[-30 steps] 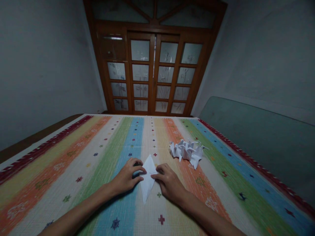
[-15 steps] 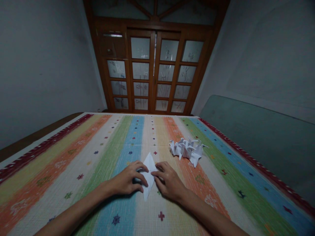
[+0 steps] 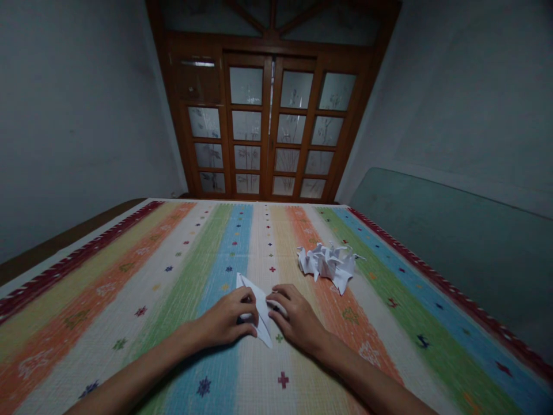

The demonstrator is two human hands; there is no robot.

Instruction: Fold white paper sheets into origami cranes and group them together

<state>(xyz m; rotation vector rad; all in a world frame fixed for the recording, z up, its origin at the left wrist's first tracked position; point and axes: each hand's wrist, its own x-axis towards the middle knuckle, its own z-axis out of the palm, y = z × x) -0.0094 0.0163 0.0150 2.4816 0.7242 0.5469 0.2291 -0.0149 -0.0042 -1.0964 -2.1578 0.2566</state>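
A white folded sheet of paper (image 3: 261, 301), long and diamond-shaped, lies slanted on the striped cloth, one point to the upper left and the other to the lower right. Curled over its left side, my left hand (image 3: 228, 316) grips the paper with thumb and fingers. My right hand (image 3: 299, 318) pinches the right edge, its fingers bent. The fingers of both hands cover parts of the side edges. Beyond my right hand sits a cluster of folded white paper cranes (image 3: 329, 265), bunched tightly together.
The striped, patterned tablecloth (image 3: 138, 340) covers the table. At the far end stand wooden doors with glass panes (image 3: 270, 115). A grey-green panel (image 3: 449, 236) is on the right, and pale walls (image 3: 73, 115) rise on both sides.
The folded paper has turned: its far point has swung left and its near point right. My fingers have shifted slightly along its edges. The paper cranes have stayed put.
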